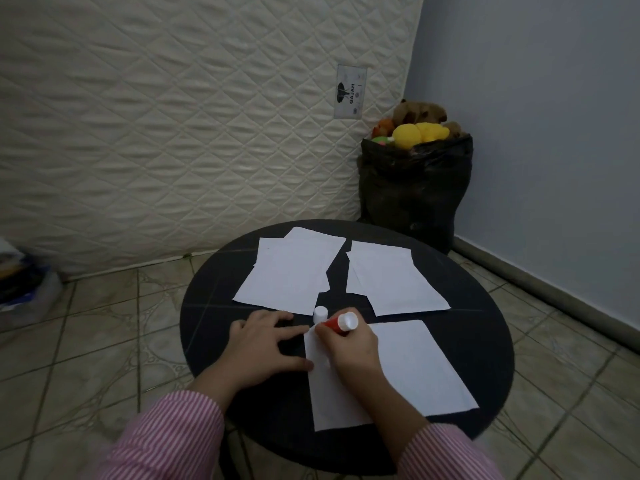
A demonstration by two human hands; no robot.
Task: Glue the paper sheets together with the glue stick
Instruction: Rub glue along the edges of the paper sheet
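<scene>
A white paper sheet [412, 368] lies near the front of the round black table [485, 348]. My right hand [349, 351] grips a red glue stick [341, 323] with a white end, its tip down at the sheet's far left corner. My left hand [263, 344] lies flat on the table, fingers straight, thumb and fingertips touching the sheet's left edge. The white cap [320, 313] stands upright just beyond the hands. Two stacks of white sheets lie farther back, a left stack [287, 271] and a right stack [391, 278].
A quilted mattress [173, 133] leans against the wall behind the table. A black bag [412, 188] full of soft toys stands in the corner at the right. Tiled floor [104, 334] surrounds the table, with a pile of things [24, 278] at far left.
</scene>
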